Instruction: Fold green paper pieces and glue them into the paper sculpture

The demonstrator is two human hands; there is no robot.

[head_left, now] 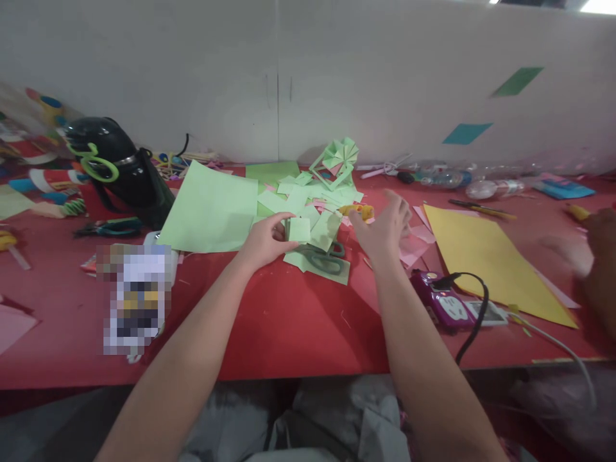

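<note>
Presently, the left hand (pixel 264 241) is clenched on a small green paper square (pixel 299 229), with the thumb and fingertips pinching its left edge. The square is held just above a pile of green paper offcuts (pixel 312 205) near the middle of the red table (pixel 289 321).

Grey-handled scissors (pixel 323 260) lie partly covered by the offcuts, just beside the square on the side toward the near edge.

The right hand (pixel 385 228) is released: its fingers are spread, its palm is turned toward the left hand, and it grasps nothing. It sits over pink paper scraps (pixel 414 245); whether it touches them cannot be told. A small yellow object (pixel 359 210), too small to identify, lies just beyond its fingertips.

A large green sheet (pixel 212 208) lies flat to the left of the left hand. A yellow sheet (pixel 486 256) lies angled toward the right edge, well apart from both hands. A purple socket block (pixel 445 301) with a black cable (pixel 474 321) sits near the front edge, just beside the right forearm.

A folded green paper model (pixel 337 160) stands at the far edge against the wall. A black helmet-shaped object (pixel 113 163) sits at the far left. Another person's hand (pixel 601 256), blurred, rests at the right edge.
</note>
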